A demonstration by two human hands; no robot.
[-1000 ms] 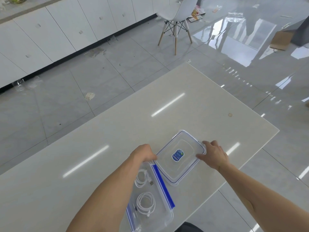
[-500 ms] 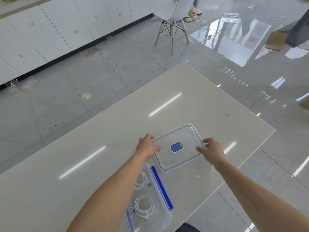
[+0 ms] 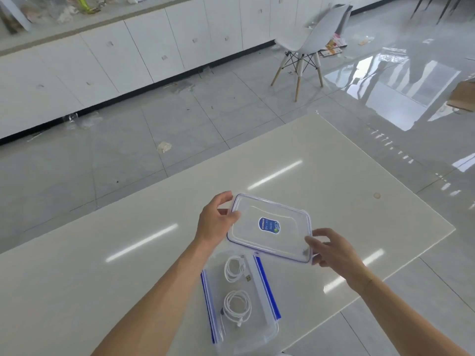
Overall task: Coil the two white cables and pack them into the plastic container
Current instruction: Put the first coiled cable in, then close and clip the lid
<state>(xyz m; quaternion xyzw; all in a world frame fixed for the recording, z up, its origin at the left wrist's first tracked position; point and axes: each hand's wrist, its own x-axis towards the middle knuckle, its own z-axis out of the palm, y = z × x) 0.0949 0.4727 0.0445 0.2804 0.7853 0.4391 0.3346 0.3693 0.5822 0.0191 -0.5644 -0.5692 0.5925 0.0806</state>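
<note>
Right now the white table fills the middle of the room, its far corner pointing toward the white chair and the glossy floor beyond; broad bare surface lies to the left and behind the work, while the near right edge runs close past the right wrist. Sitting near the front edge is the clear plastic container, a rectangle with blue latch flaps along both long sides, its long axis running away from the person. Above its far end, the lid is held off the table, clear with a blue rim and a blue oval sticker in the middle, its long axis lying crosswise, tilted down to the right. The left hand pinches the lid's left end, thumb on top; the right hand grips the near right corner. Inside the container lie the two white cables, each coiled: the far coil with its USB plug to the right, and the near coil.
</note>
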